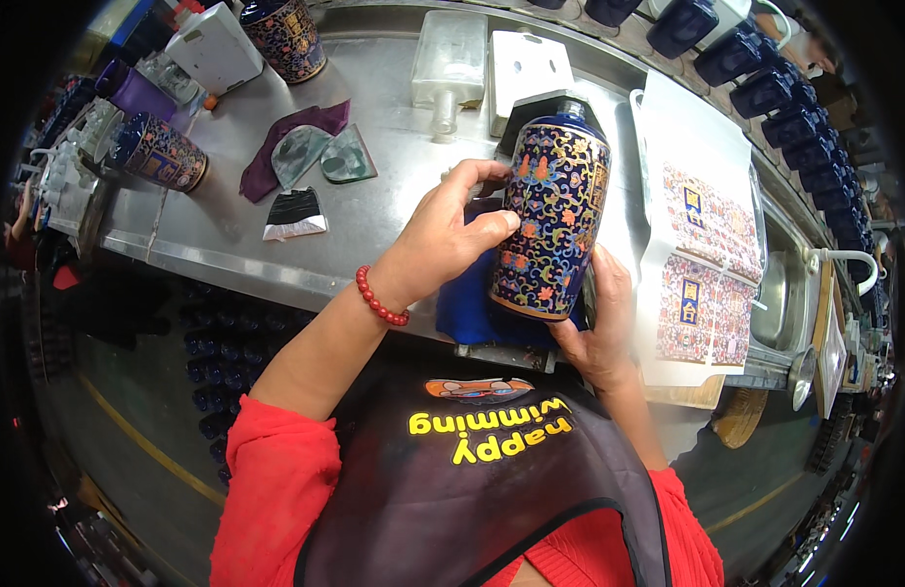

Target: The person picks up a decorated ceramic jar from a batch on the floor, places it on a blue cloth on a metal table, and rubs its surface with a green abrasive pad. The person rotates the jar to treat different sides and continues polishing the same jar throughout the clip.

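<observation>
A dark blue bottle (555,220) with a dense, colourful floral pattern and gold trim is held tilted over the front edge of the metal bench, its clear neck pointing away from me. My left hand (451,230), with a red bead bracelet on the wrist, grips its left side, the thumb pressed on the pattern. From below, my right hand (609,328) supports the base and lower right side; some of its fingers are hidden behind the bottle. Beneath the bottle lies a blue cloth (467,308). To the right, patterned decal sheets (702,284) rest on white paper.
A purple cloth (267,166), greenish flat pieces (350,157) and a black-and-silver scraper (296,213) lie left on the metal bench (374,78). Two patterned bottles (164,152) stand or lean farther left. A clear rectangular bottle (448,64) lies behind. Blue bottles (736,54) line the far right; a sink (790,284) sits right.
</observation>
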